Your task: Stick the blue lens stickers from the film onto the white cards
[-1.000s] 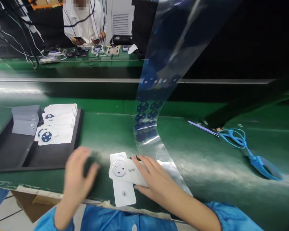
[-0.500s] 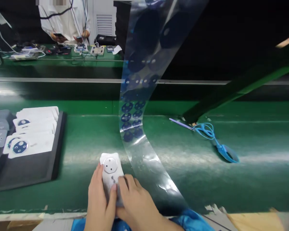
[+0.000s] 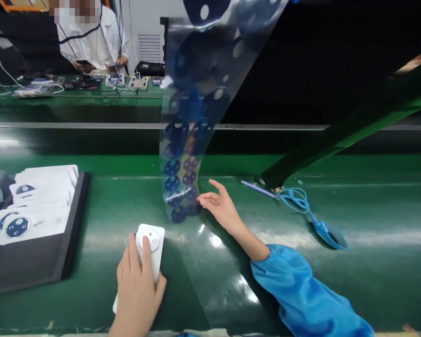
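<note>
From where I stand, a long clear plastic film strip (image 3: 191,112) printed with dark blue perforated discs hangs down onto a glossy green tabletop (image 3: 115,201), its clear tail running toward the near edge. Left of the film strip, the left hand (image 3: 136,281) lies over a white round-cornered card (image 3: 157,257), closed round it, fingers across its face and thumb along its right edge; a fingertip rests by the pale octagonal label (image 3: 154,238) on it. The right hand (image 3: 219,201), in a bright blue elasticated sleeve (image 3: 298,285), is at the right edge of the film strip, index finger raised and the others half curled; I can't tell whether they have hold of it. Farther left of the film strip, a black shallow tray (image 3: 73,227) holds overlapping white cards (image 3: 44,222). Right of the film strip lie slim lilac tweezers (image 3: 259,189) and a blue coiled cord (image 3: 296,199)
</note>
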Action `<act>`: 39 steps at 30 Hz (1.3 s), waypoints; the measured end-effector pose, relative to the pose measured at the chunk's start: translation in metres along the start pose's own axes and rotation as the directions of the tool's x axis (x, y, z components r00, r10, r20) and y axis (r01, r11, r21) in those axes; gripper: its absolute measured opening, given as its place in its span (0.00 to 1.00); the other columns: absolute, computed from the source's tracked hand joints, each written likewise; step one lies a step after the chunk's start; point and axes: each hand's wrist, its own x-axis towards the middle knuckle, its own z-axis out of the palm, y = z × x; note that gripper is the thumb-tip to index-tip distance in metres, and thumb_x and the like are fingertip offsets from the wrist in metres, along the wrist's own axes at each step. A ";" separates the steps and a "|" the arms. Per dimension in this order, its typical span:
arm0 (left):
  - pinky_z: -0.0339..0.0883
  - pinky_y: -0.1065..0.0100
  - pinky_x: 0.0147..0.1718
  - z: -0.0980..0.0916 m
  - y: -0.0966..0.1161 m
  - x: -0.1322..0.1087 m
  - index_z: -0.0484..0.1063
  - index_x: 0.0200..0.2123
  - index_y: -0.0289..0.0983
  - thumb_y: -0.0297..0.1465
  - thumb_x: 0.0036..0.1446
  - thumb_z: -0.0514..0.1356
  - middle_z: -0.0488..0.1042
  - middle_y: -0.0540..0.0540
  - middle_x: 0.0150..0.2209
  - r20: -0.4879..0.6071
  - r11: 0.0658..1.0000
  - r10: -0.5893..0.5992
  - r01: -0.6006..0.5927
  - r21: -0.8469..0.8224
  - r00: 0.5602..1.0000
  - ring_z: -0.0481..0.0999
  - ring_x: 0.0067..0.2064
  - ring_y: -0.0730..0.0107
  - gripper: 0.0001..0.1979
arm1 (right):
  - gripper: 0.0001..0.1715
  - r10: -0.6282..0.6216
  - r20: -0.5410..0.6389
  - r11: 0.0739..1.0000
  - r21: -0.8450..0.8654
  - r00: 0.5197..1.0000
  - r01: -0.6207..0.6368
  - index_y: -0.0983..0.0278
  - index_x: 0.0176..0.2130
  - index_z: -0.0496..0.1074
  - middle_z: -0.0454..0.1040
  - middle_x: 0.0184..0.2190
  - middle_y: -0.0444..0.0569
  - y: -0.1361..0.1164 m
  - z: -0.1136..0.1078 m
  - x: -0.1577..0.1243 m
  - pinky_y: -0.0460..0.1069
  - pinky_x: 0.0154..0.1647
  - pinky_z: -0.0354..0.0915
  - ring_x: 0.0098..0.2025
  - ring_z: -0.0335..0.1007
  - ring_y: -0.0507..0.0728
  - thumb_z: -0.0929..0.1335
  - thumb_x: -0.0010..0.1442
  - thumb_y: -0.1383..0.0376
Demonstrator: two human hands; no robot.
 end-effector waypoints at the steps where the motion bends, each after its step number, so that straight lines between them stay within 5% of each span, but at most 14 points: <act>1: 0.67 0.42 0.50 0.000 -0.005 0.003 0.35 0.74 0.33 0.31 0.62 0.55 0.50 0.20 0.70 0.008 1.000 0.028 -0.028 0.008 1.000 0.66 0.61 0.29 0.44 | 0.44 -0.003 0.004 0.999 0.033 1.000 0.003 0.63 0.65 0.54 0.79 0.36 0.51 0.001 0.000 -0.003 0.57 0.42 0.74 0.38 0.77 0.58 0.72 0.58 0.52; 5: 0.67 0.39 0.50 -0.008 -0.018 0.014 0.43 0.73 0.33 0.40 0.64 0.57 0.51 0.21 0.70 0.026 0.998 0.063 -0.062 -0.023 0.998 0.64 0.63 0.27 0.41 | 0.30 -0.007 0.069 0.990 0.140 0.998 -0.003 0.62 0.55 0.66 0.77 0.33 0.47 -0.010 -0.002 -0.018 0.53 0.34 0.73 0.32 0.74 0.56 0.74 0.58 0.53; 9: 0.65 0.36 0.55 -0.033 -0.017 0.031 0.46 0.72 0.41 0.46 0.63 0.60 0.58 0.28 0.68 0.075 0.939 -0.093 0.113 -0.325 0.993 0.64 0.65 0.33 0.41 | 0.25 -0.027 0.113 0.975 0.221 0.993 0.002 0.61 0.50 0.68 0.77 0.33 0.47 -0.029 -0.001 -0.033 0.52 0.33 0.73 0.30 0.74 0.55 0.75 0.58 0.55; 12: 0.72 0.48 0.54 -0.049 -0.005 0.051 0.42 0.70 0.47 0.42 0.64 0.60 0.73 0.38 0.56 0.254 0.631 -0.132 0.279 -0.724 0.958 0.77 0.56 0.53 0.39 | 0.23 -0.044 0.114 0.965 0.263 0.993 0.012 0.60 0.49 0.68 0.76 0.34 0.47 -0.045 0.001 -0.045 0.51 0.33 0.74 0.31 0.74 0.54 0.75 0.59 0.56; 16: 0.78 0.65 0.36 -0.049 0.015 0.073 0.40 0.68 0.46 0.39 0.63 0.63 0.78 0.50 0.37 0.333 0.189 -0.113 0.349 -0.918 0.936 0.82 0.38 0.65 0.40 | 0.17 -0.094 0.144 0.937 0.348 0.985 0.038 0.60 0.45 0.70 0.76 0.33 0.47 -0.061 -0.004 -0.056 0.48 0.31 0.72 0.33 0.73 0.54 0.75 0.59 0.58; 20: 0.73 0.72 0.25 -0.032 0.018 0.086 0.43 0.67 0.47 0.39 0.59 0.67 0.78 0.54 0.31 0.296 0.015 -0.239 0.309 -0.951 0.925 0.79 0.27 0.70 0.42 | 0.15 -0.109 0.273 0.899 0.437 0.956 -0.022 0.60 0.44 0.72 0.76 0.33 0.45 -0.063 -0.011 -0.057 0.47 0.30 0.71 0.31 0.72 0.52 0.76 0.60 0.59; 23: 0.71 0.75 0.27 -0.020 0.007 0.091 0.65 0.54 0.41 0.42 0.56 0.70 0.78 0.53 0.30 0.354 -0.097 -0.250 0.340 -0.935 0.901 0.77 0.27 0.74 0.27 | 0.10 -0.116 0.405 0.901 0.426 0.907 -0.075 0.63 0.42 0.76 0.76 0.32 0.45 -0.060 -0.009 -0.059 0.49 0.36 0.73 0.32 0.75 0.52 0.75 0.62 0.61; 26: 0.71 0.76 0.29 -0.017 -0.003 0.094 0.74 0.41 0.35 0.46 0.55 0.71 0.78 0.48 0.31 0.437 -0.158 -0.194 0.412 -0.897 0.878 0.77 0.29 0.75 0.21 | 0.11 -0.110 0.424 0.910 0.407 0.899 -0.081 0.63 0.45 0.78 0.77 0.34 0.47 -0.056 -0.005 -0.062 0.49 0.39 0.73 0.35 0.77 0.54 0.74 0.63 0.61; 29: 0.75 0.71 0.39 -0.018 -0.005 0.094 0.76 0.50 0.35 0.42 0.49 0.75 0.79 0.43 0.41 0.460 -0.238 -0.082 0.431 -0.870 0.884 0.80 0.40 0.69 0.28 | 0.14 -0.104 0.379 0.939 0.342 0.919 -0.035 0.61 0.48 0.78 0.76 0.38 0.47 -0.053 -0.004 -0.062 0.50 0.44 0.73 0.40 0.77 0.54 0.74 0.62 0.62; 31: 0.74 0.70 0.46 -0.018 -0.002 0.092 0.73 0.57 0.38 0.34 0.44 0.77 0.78 0.45 0.43 0.420 -0.256 -0.013 0.403 -0.878 0.907 0.79 0.44 0.68 0.36 | 0.15 -0.127 0.395 0.975 0.218 0.910 0.042 0.60 0.51 0.77 0.75 0.40 0.48 -0.052 -0.006 -0.061 0.53 0.47 0.74 0.41 0.76 0.55 0.73 0.63 0.63; 34: 0.74 0.68 0.46 -0.014 0.003 0.087 0.71 0.60 0.41 0.30 0.47 0.75 0.75 0.48 0.41 0.374 -0.154 -0.045 0.363 -0.919 0.926 0.78 0.43 0.69 0.36 | 0.15 -0.283 0.355 0.926 -0.140 0.891 0.350 0.58 0.51 0.78 0.73 0.49 0.54 -0.056 -0.009 -0.061 0.60 0.53 0.70 0.52 0.72 0.62 0.68 0.66 0.68; 37: 0.75 0.66 0.46 -0.009 0.007 0.079 0.69 0.62 0.41 0.29 0.52 0.71 0.75 0.48 0.41 0.341 0.001 -0.063 0.342 -0.940 0.938 0.79 0.44 0.67 0.34 | 0.14 -0.612 0.180 0.599 -0.529 0.770 0.601 0.62 0.46 0.80 0.69 0.56 0.59 -0.065 -0.002 -0.070 0.66 0.58 0.63 0.61 0.61 0.68 0.67 0.66 0.72; 39: 0.75 0.65 0.47 -0.006 0.007 0.074 0.67 0.64 0.42 0.28 0.55 0.68 0.76 0.48 0.42 0.291 0.149 -0.018 0.291 -0.945 0.956 0.79 0.45 0.67 0.33 | 0.12 -0.719 0.206 0.423 -0.627 0.663 0.654 0.64 0.48 0.78 0.73 0.53 0.59 -0.072 0.007 -0.079 0.65 0.56 0.60 0.57 0.64 0.67 0.68 0.67 0.72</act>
